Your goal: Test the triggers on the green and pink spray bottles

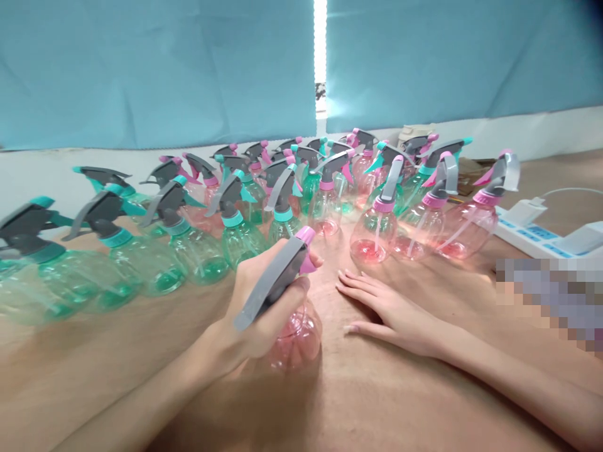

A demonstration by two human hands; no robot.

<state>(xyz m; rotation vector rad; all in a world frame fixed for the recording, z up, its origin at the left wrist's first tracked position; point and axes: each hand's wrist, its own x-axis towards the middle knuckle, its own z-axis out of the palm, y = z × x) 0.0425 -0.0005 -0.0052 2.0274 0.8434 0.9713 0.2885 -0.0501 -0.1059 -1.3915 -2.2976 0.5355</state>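
Observation:
My left hand (266,292) is wrapped round the neck of a pink spray bottle (296,342) with a grey head and a pink nozzle. The bottle's clear pink body shows below my fingers, close to the tabletop; its collar is hidden by the hand. My right hand (391,307) lies flat on the table, fingers stretched toward the held bottle and apart from it. Beyond my right hand stands another pink spray bottle (374,232). Just past my left hand is a green spray bottle (242,238) with a grey and turquoise head.
Several more green and pink spray bottles crowd the table (377,402) from the left edge to the back. A white power strip (532,232) with plugs and a cable lies at the right. Blue curtains (155,69) hang behind. A blurred patch covers part of the right side.

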